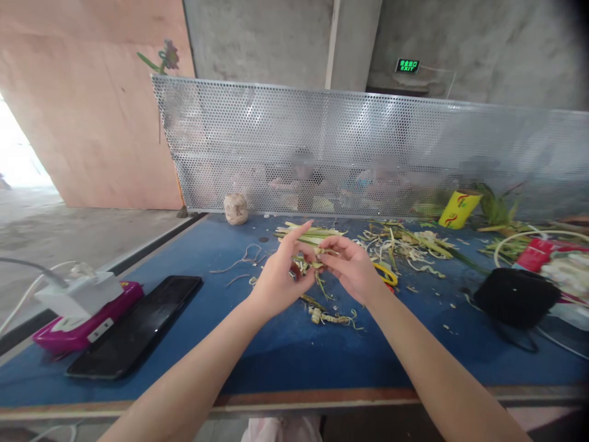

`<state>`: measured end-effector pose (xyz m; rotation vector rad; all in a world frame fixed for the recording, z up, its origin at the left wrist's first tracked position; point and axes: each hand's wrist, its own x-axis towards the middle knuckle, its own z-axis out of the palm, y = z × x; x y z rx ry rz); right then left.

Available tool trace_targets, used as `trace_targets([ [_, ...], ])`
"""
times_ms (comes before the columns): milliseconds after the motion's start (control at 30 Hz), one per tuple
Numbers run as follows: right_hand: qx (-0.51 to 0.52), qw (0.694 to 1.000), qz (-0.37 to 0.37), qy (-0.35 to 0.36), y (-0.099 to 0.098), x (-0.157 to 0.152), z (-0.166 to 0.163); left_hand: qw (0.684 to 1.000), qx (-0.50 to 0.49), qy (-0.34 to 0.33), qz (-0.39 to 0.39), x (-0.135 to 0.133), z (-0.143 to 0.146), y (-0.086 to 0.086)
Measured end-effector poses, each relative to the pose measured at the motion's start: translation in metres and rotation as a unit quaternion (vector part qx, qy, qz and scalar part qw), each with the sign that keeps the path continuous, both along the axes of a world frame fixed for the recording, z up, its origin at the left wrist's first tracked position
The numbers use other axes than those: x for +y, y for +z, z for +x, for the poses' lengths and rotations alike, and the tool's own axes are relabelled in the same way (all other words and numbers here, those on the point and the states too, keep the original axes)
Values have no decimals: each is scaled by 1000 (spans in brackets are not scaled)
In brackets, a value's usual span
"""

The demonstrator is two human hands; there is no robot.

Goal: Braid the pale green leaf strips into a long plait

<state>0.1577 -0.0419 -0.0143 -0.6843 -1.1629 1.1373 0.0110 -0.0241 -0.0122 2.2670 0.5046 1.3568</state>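
Both my hands meet above the blue table (pixel 276 350). My left hand (pixel 278 279) and my right hand (pixel 352 270) pinch a small woven piece of pale green leaf strips (pixel 315 261) between their fingertips, and loose strip ends hang down from it. Right below lie curled strip scraps (pixel 334 318). A bundle of straight green leaf strips (pixel 308 233) lies just beyond my hands. Yellow-handled scissors (pixel 386 274) lie partly hidden behind my right hand.
A black phone (pixel 138 325) and a pink box with a white charger (pixel 85 307) lie at the left. A black pouch (pixel 515 298), a red packet (pixel 536 253) and a yellow cup (pixel 458 210) are at the right. A perforated metal screen (pixel 368 153) backs the table, with people behind it.
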Motion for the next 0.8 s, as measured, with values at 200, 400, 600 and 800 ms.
trace_targets([
  [200,-27,999,17,-24,-3,4,4,996,-41,12,-82,4,0,1],
  [400,-89,989,85,-83,-7,8,8,953,-98,-21,-285,6,2,0],
  [600,-162,971,122,-123,-6,6,7,961,-96,9,-260,5,3,-1],
  [800,-185,960,161,-131,-8,7,5,974,-89,0,-208,4,4,0],
])
